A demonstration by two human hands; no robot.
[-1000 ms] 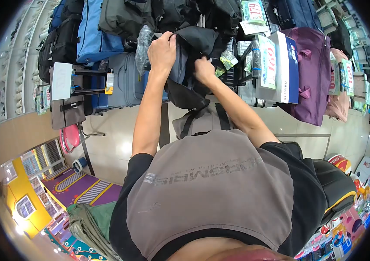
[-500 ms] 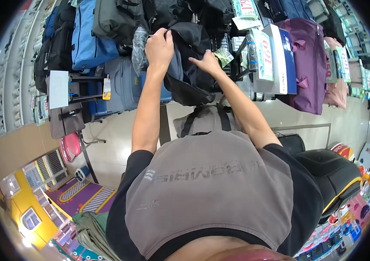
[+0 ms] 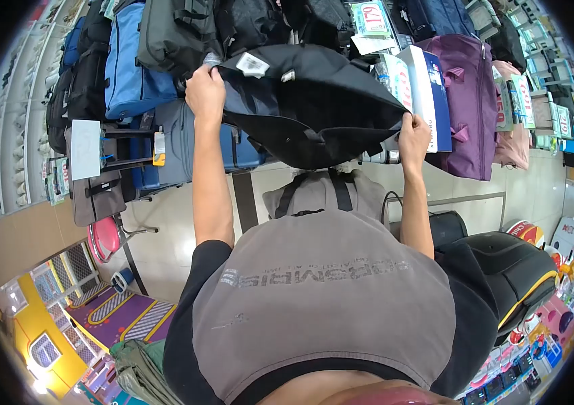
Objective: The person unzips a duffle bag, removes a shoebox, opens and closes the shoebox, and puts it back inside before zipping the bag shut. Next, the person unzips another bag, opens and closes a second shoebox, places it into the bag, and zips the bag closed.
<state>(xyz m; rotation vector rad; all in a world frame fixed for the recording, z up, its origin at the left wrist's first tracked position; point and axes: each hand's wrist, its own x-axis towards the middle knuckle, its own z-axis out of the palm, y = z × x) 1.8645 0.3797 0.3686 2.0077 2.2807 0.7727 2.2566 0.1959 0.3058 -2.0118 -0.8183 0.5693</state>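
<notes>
A large black fabric bag point(image 3: 341, 94) is stretched wide between my hands, its mouth gaping toward me. Inside it show a white label point(image 3: 252, 65), a small pale tag and a grey-blue panel. My left hand point(image 3: 206, 94) grips the left end of the rim, fingers closed. At the right end, my right hand point(image 3: 414, 138) pinches the other edge of the opening. The bag's lower front edge sags above a grey backpack point(image 3: 368, 197) with black straps, which is partly hidden by my chest.
Behind the bag stand several dark bags, a blue bag point(image 3: 125, 64) and a blue-grey suitcase point(image 3: 178, 135). To the right are a blue-and-white box point(image 3: 435, 101), price signs and a purple bag point(image 3: 469, 108). A pink stool point(image 3: 105, 237) stands at left, a black-and-yellow case point(image 3: 513, 277) at right.
My right hand was open, with fingers spread beside the bunched bag; now it holds the rim farther right. My left hand has moved left and toward me, and the bag has spread open.
</notes>
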